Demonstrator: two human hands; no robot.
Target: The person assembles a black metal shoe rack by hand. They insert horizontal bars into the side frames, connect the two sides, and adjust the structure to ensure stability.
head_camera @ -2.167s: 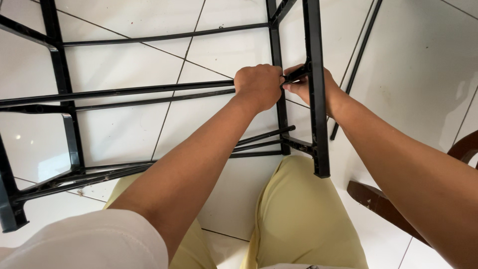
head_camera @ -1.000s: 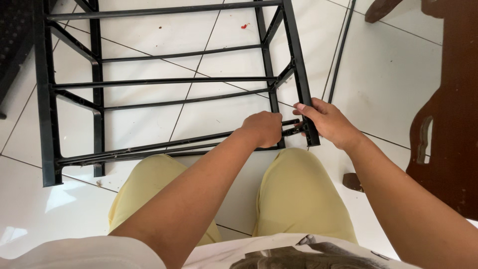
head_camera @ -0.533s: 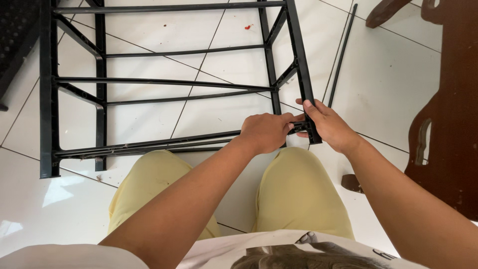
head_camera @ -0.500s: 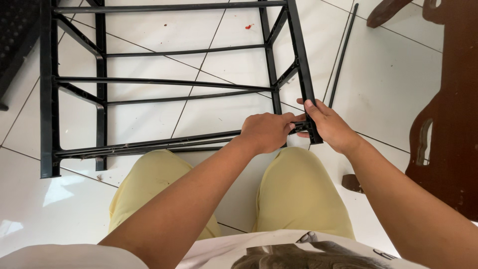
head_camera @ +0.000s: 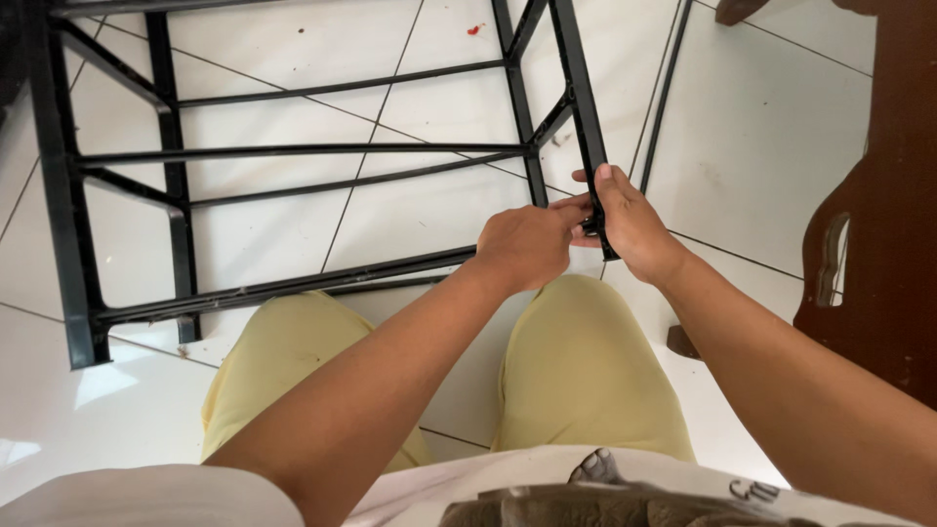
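Note:
A black metal rack frame (head_camera: 322, 151) with thin crossbars lies over the white tiled floor in front of my knees. My right hand (head_camera: 630, 224) grips the lower end of its right upright post (head_camera: 576, 88), thumb along the bar. My left hand (head_camera: 527, 244) is closed at the same corner, fingers pinched on the joint where a crossbar meets the post. What the fingertips pinch is hidden.
A loose thin black rod (head_camera: 664, 93) lies on the tiles just right of the frame. Dark wooden furniture (head_camera: 878, 215) stands at the right edge. My legs in yellow shorts (head_camera: 576, 381) are below the frame. A small red speck (head_camera: 474, 29) is on the floor.
The view has shifted and the frame's corner now sits slightly higher and closer. Both hands stay on the same lower right corner of the frame.

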